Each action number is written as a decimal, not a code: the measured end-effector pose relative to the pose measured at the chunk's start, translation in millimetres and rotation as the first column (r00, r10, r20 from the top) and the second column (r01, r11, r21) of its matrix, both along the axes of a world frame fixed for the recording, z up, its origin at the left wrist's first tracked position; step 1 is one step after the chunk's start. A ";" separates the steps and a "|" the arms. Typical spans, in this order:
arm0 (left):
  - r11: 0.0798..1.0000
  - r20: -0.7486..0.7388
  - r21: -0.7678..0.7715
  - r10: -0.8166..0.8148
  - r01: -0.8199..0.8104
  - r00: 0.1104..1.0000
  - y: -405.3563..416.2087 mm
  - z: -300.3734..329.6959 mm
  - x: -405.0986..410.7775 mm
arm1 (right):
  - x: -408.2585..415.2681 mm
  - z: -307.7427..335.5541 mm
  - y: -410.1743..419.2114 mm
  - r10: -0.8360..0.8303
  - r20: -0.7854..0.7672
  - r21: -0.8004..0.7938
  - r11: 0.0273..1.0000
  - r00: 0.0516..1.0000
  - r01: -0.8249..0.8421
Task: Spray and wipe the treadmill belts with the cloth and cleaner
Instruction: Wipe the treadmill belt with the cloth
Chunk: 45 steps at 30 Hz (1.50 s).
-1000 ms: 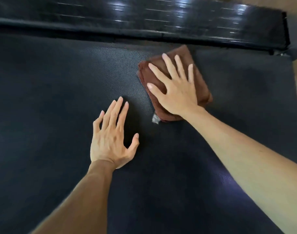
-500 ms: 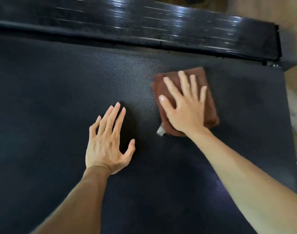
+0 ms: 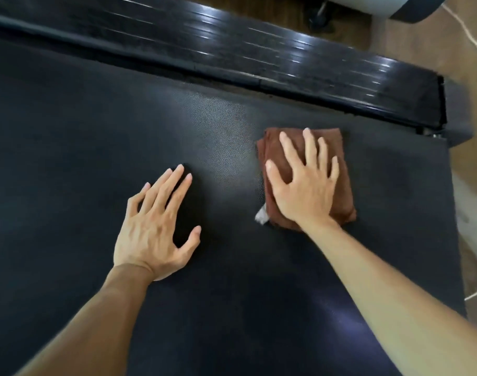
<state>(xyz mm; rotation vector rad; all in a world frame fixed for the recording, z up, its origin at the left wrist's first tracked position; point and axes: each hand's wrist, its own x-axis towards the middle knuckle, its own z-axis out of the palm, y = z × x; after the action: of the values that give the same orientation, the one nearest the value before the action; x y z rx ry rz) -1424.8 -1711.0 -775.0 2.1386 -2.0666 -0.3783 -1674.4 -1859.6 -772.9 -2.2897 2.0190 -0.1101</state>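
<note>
Folded cloth (image 3: pixel 343 185) is pressed flat under splayed right hand (image 3: pixel 302 185), not gripped; left hand (image 3: pixel 153 234) is braced flat on belt (image 3: pixel 69 131). Cloth could unfold or slip if dragged.

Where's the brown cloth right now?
In the head view, the folded brown cloth lies on the black treadmill belt, right of centre, flat under the right hand, near the glossy black side rail.

Single head view, close, looking steeply down on treadmill belt (image 3: pixel 96 158); no second view.
</note>
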 end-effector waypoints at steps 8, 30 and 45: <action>1.000 0.025 -0.009 -0.011 0.012 1.000 -1.0 -1.8 -1.2 | 17.8 -3.6 17.6 0.177 0.020 -0.059 0.983 0.984 -0.176; 0.996 0.338 -0.080 -0.015 0.045 0.941 13.2 -7.2 -15.6 | -29.1 -3.3 59.3 0.029 0.062 0.028 0.999 0.998 -0.031; 0.986 0.110 -0.162 -0.019 0.037 0.994 72.1 -26.0 -113.2 | -47.7 -9.5 98.1 0.156 0.022 -0.023 0.988 0.988 -0.156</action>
<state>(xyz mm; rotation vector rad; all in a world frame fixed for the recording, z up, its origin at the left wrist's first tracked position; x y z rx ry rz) -1538.0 -1638.9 -801.0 2.0780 -2.1050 -0.0927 -1722.1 -1761.5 -782.4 -2.4367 1.8280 -0.1470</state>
